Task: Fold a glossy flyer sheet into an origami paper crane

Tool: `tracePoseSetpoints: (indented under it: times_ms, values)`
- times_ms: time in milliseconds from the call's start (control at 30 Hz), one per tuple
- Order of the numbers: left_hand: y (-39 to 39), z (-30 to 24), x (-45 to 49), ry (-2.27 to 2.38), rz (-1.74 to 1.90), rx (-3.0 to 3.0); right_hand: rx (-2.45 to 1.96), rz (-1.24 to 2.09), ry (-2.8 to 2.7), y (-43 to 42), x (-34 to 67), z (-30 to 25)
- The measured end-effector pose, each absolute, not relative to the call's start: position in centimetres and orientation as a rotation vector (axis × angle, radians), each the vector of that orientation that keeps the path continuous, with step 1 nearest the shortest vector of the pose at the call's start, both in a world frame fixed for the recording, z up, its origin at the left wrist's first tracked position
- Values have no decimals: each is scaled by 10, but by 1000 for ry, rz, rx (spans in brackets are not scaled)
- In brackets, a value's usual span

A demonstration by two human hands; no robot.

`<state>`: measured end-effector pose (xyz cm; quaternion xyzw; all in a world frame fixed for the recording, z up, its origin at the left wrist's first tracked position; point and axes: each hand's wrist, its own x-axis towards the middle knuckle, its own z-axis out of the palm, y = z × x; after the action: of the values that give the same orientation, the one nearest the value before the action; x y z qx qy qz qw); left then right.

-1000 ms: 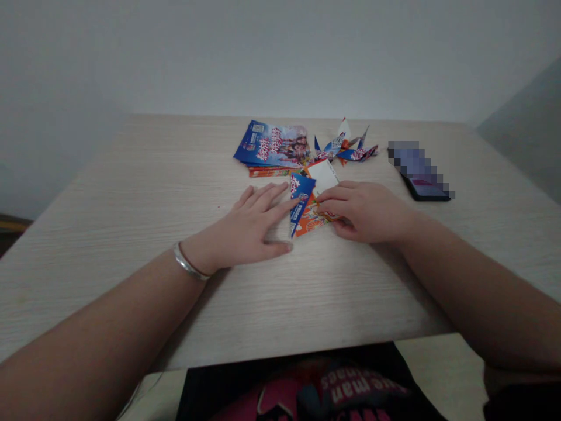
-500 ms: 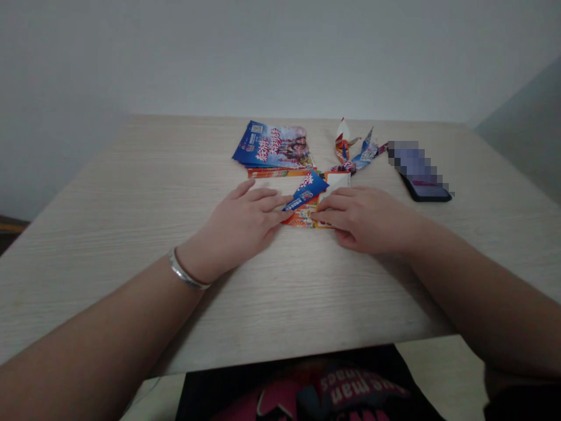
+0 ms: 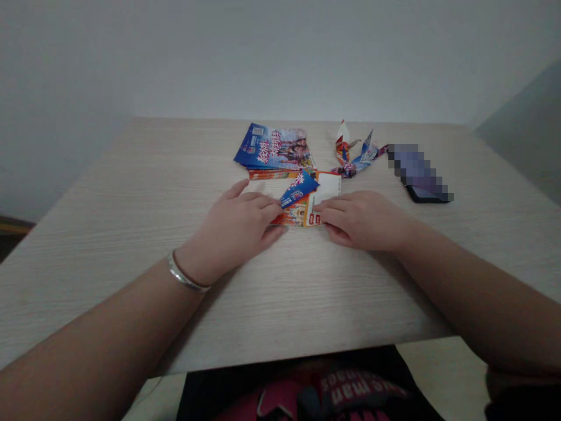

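Note:
A printed paper leaflet lies on the table between my hands, one blue corner folded diagonally over its orange and white side. My left hand rests with outstretched fingers on the leaflet's left end, by the tip of the folded flap, thumb apart at the lower edge. On the right end, my right hand lays its fingers over the white panel, thumb low near the corner. Both hands touch the paper without lifting it. What is under the fingers is hidden.
Behind the leaflet sits a stack of blue printed leaflets. A folded paper shape with pointed ends stands right of it. A dark phone, partly blurred out, lies farther right. The pale table meets a wall at its far edge.
The leaflet has shifted slightly left, and my right hand with it. More of the red labels on its white panel shows now. My left fingertips have drawn back a little.

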<state>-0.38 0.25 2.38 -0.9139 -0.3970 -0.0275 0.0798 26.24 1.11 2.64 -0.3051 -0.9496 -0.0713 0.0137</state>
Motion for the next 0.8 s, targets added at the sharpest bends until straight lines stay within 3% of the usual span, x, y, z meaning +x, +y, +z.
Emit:
tracePoseSetpoints:
  times_ms: [267, 567, 800]
  values:
    - [5, 21, -1, -1179, -143, -2799, -841, -325, -2930, 5, 260, 34]
    - [12, 10, -3, -996, -339, -2864, -1289, 251, -2556, 18, 271, 28]
    - [10, 11, 2, -979, -262, -2886, -1617, 203, -2388, 19, 262, 28]
